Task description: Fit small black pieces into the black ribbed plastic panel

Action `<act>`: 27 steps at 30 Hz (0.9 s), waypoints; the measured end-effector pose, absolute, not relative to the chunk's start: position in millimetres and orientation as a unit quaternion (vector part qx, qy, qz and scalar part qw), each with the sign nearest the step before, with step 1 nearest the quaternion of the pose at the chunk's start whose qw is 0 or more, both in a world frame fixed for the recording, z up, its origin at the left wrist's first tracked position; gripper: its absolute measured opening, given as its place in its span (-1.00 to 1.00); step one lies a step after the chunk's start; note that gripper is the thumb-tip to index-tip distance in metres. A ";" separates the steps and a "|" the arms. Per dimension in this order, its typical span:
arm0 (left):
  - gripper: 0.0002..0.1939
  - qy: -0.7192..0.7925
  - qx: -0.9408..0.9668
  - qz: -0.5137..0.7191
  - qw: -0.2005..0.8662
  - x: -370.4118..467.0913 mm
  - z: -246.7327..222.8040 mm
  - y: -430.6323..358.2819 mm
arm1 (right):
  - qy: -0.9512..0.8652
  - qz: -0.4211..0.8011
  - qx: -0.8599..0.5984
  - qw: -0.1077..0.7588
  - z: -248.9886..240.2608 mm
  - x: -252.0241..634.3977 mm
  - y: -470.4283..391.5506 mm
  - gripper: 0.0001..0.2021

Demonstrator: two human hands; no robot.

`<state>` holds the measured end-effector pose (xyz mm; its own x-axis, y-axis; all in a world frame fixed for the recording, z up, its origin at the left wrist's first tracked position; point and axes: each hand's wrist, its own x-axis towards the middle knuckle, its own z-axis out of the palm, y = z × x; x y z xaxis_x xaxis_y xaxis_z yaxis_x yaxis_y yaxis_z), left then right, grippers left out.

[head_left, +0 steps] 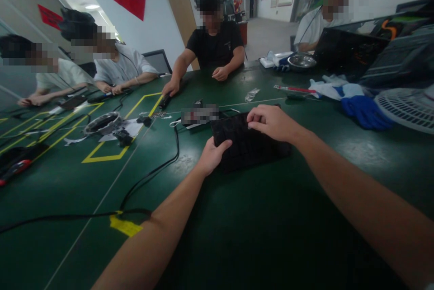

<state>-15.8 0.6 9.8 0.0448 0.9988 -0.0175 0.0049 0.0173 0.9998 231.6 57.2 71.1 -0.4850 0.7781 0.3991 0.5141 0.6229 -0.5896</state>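
Observation:
A black, flat, fabric-looking case (251, 145) lies tilted above the green table in front of me; its details are too dark to make out. My left hand (214, 154) grips its left edge, thumb on top and fingers underneath. Over the upper right part of the case is my right hand (271, 122), its fingers curled and drawn toward the thumb. What those fingertips pinch, if anything, is hidden. Just behind the case sits a power strip (200, 116), partly blurred out, with cables running from it.
Black cable (149, 175) crosses the table on my left, taped down with yellow tape (125, 226). A metal ring-shaped part (103, 123) lies farther left. To the right are blue-white gloves (364, 109) and a white fan (407, 107). Opposite, a person's hand (171, 86) holds a black object.

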 end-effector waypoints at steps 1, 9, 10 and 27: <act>-0.53 0.496 0.505 0.484 0.515 -15.5 9.9 0.6 | -0.839 0.203 -0.384 0.329 71.3 232.3 57.5 -0.96; -0.52 0.502 0.494 0.488 0.517 -15.6 9.3 1.9 | -0.837 0.227 -0.378 0.322 73.2 235.3 57.5 -0.89; -0.52 0.503 0.493 0.487 0.517 -15.6 9.4 2.0 | -0.836 0.230 -0.380 0.323 72.9 235.3 57.5 -0.88; -0.55 0.497 0.515 0.483 0.505 -13.2 11.7 0.6 | -0.824 0.150 -0.417 0.352 65.9 227.0 53.5 -0.90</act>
